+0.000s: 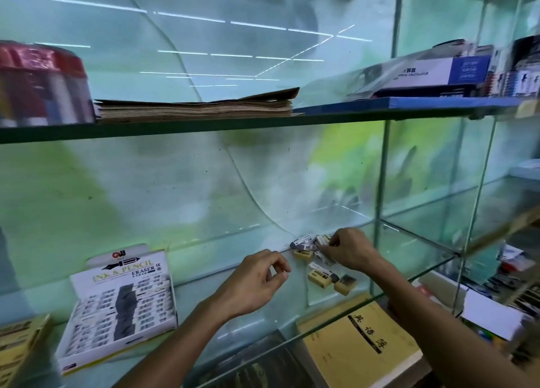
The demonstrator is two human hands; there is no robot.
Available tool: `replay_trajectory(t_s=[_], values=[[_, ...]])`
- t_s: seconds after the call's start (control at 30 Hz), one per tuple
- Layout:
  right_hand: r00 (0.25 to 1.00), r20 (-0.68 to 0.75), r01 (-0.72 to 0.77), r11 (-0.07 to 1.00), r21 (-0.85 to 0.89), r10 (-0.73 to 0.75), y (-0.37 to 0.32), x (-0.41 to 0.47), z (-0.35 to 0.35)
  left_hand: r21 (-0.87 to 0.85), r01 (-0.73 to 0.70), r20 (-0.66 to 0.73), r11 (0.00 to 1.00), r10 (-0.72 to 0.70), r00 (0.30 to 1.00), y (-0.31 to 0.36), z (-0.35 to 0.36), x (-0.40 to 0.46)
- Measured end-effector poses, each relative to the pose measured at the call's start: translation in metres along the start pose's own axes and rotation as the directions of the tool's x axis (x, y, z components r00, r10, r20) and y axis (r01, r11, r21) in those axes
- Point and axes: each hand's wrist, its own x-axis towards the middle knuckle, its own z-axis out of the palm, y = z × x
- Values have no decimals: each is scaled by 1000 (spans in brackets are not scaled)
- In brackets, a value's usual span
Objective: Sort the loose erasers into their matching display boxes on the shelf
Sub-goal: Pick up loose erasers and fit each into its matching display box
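Glass shelf [204, 297], smooth and see-through; white cardboard display box [117, 308] at its left, rows of wrapped erasers inside; left hand [257, 282] hovers mid-shelf, fingers loosely curled, holding nothing; right hand [350, 253] pinches one eraser atop the loose erasers [321, 270], small yellow and grey blocks heaped just left of it.

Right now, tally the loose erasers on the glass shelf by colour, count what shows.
Yellow-bodied rectangular erasers: 3, one at, one at, one at.
Grey-and-white sleeved erasers: 3 that show, at and one pinched by the right hand at.
Total: 6 visible; the hand may hide more.
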Motion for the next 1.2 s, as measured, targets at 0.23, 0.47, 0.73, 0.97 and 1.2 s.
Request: replay_trajectory(t_s=[0.23,0.47,0.73,0.97,1.2], values=[[995,-97,-2,999,49,6,7,6,-2,-32,47,-48,998,-49,998,3,1,1],[966,-154,258,833,489,-209,-18,-17,-13,-276,134,-209,952,-196,958,9,-15,-5],[896,-87,391,681,619,-436,-66,-43,-4,-439,112,-307,891,-266,914,16,-37,-20],[890,-53,324,547,772,-452,-101,-62,4,-500,103,-343,860,-306,888,7,-61,-51],[858,-70,323,426,845,-509,-139,-81,19,-835,42,-258,548,-458,851,-6,-86,-83]])
